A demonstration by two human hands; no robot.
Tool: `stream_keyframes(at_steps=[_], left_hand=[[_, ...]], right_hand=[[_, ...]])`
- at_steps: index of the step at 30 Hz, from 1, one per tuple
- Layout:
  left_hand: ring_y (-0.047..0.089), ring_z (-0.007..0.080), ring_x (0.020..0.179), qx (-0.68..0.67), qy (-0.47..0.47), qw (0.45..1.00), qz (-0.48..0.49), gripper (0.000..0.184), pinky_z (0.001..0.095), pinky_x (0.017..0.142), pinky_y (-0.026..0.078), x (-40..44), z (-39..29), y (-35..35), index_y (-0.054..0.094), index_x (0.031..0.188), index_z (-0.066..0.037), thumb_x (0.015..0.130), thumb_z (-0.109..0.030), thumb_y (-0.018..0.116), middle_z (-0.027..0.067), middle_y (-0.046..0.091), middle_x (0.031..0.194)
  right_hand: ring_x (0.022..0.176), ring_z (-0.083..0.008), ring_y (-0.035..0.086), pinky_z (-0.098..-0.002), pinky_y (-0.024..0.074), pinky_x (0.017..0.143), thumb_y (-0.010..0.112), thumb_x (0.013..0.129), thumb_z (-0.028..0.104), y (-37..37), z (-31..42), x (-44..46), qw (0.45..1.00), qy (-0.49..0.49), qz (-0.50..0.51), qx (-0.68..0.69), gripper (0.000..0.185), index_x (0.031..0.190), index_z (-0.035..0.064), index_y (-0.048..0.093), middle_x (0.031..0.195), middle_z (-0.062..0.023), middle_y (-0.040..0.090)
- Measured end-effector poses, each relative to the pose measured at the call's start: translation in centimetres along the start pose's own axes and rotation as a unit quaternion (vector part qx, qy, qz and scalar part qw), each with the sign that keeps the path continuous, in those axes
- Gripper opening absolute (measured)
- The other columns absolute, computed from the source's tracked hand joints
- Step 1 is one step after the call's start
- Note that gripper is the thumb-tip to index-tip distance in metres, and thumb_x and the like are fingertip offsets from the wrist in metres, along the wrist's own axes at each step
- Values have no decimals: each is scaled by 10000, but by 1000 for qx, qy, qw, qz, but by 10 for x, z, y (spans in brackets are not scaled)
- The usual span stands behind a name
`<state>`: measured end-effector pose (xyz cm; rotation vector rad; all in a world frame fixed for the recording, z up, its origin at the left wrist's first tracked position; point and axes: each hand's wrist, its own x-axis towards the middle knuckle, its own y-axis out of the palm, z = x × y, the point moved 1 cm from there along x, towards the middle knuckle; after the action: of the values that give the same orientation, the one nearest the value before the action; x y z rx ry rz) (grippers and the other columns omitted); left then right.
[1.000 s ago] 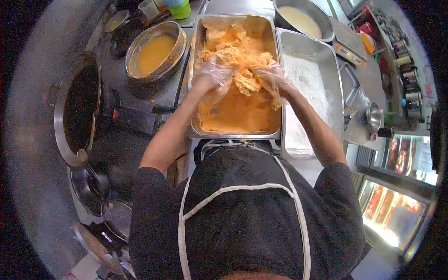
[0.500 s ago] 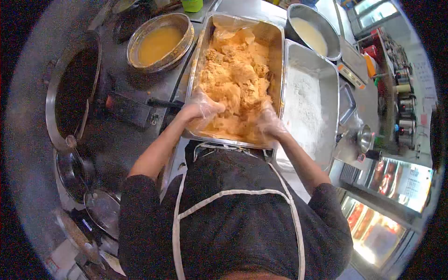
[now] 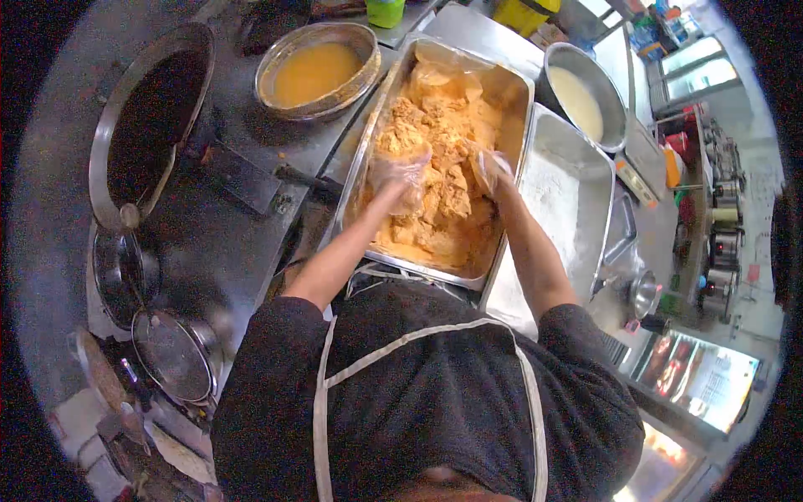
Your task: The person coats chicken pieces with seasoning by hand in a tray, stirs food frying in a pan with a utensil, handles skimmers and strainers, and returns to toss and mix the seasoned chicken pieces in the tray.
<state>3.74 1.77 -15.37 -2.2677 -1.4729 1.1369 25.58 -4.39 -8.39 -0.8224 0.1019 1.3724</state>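
Observation:
A deep steel tray [image 3: 525, 92] holds orange seasoned flour [image 3: 456, 251] and lumpy, flour-coated pieces [image 3: 447, 159] that look like meat. Both hands are inside it, in clear plastic gloves. My left hand [image 3: 403, 177] is on the left side of the pile, somewhat blurred, its fingers curled around coated pieces. At the right side of the pile is my right hand [image 3: 490, 171], its fingers pointing down against the pieces and partly hidden. A bunched clear plastic sheet or bag [image 3: 435, 71], dusted orange, lies at the tray's far end.
Right of the tray stands a second steel tray [image 3: 604, 176] of white flour, with a bowl of pale liquid [image 3: 623, 125] beyond. At left are a bowl of yellowish liquid [image 3: 375, 67], a large dark wok [image 3: 205, 50] and a round strainer [image 3: 171, 356]. A scale [image 3: 636, 182] is farther right.
Both hands have moved from the tray's near edge farther in, onto the pile, and closer together. The coated pieces have shifted. The whole view has tilted and moved slightly.

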Motion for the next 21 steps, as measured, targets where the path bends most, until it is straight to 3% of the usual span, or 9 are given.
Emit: stream_keyframes(at_steps=[3, 5, 7, 12, 13, 15, 17, 18, 21], left_hand=[[571, 135, 637, -228, -63, 971, 26, 645, 294, 559, 468, -64, -24, -28, 624, 1015, -86, 651, -619, 651, 35, 614, 725], [566, 132, 644, -271, -26, 956, 108, 681, 292, 560, 467, -89, -34, -46, 602, 1062, -81, 645, -617, 657, 34, 617, 747], [568, 121, 687, -323, 28, 943, 74, 618, 281, 576, 464, -71, -18, -25, 629, 1028, -99, 654, -589, 669, 47, 628, 818], [565, 147, 807, -158, -11, 976, 149, 442, 293, 666, 478, -78, -21, -25, 628, 1065, -122, 780, -459, 613, 28, 624, 993], [570, 154, 801, -242, 114, 933, 239, 432, 296, 667, 484, -71, -14, -17, 610, 1097, -120, 807, -439, 585, 24, 624, 1015], [582, 154, 766, -275, 265, 893, 236, 359, 292, 660, 492, -77, -24, -12, 616, 1063, -99, 847, -377, 549, 31, 636, 992], [588, 146, 737, -238, 279, 920, 140, 306, 285, 652, 495, -83, -45, -21, 639, 998, -81, 860, -336, 542, 41, 649, 947], [582, 134, 721, -235, 250, 925, 164, 253, 290, 638, 492, -96, -49, -30, 623, 936, -76, 863, -304, 543, 44, 642, 879], [573, 131, 766, -304, 150, 901, 272, 346, 279, 655, 493, -54, -7, 0, 428, 1157, -102, 837, -129, 555, 72, 615, 867]], right_hand=[[804, -177, 560, -305, 453, 710, 464, 882, 331, 18, -22, -6, 999, -23, 16, 29, 339, 1014, 43, 585, 935, -59, 607], [793, -174, 562, -301, 456, 704, 470, 880, 321, 36, -32, -24, 998, -25, 22, 59, 332, 1026, 45, 584, 931, -57, 609], [782, -171, 563, -297, 459, 699, 476, 877, 311, 50, -37, -45, 996, -21, 27, 88, 326, 1037, 48, 583, 926, -55, 612], [756, -164, 566, -288, 467, 684, 491, 872, 286, 50, -4, -101, 984, 36, 29, 171, 316, 1066, 54, 581, 915, -51, 619], [750, -162, 567, -286, 469, 681, 494, 870, 281, 46, 17, -117, 980, 50, 16, 191, 315, 1072, 55, 581, 913, -50, 620], [739, -159, 568, -282, 472, 675, 501, 868, 271, 34, 56, -143, 965, 72, -30, 251, 313, 1083, 58, 580, 908, -48, 623], [807, -158, 582, -270, 471, 705, 540, 832, 216, 20, 51, -113, 926, 62, -53, 368, 267, 1035, 60, 614, 941, -63, 633], [845, -168, 588, -274, 471, 720, 564, 805, 179, 11, 39, -112, 902, 129, -76, 404, 254, 1016, 51, 623, 964, -78, 637], [839, -203, 570, -313, 465, 725, 651, 714, 138, -7, 44, -126, 997, -76, -6, 23, 422, 1097, 39, 505, 934, -72, 598]])
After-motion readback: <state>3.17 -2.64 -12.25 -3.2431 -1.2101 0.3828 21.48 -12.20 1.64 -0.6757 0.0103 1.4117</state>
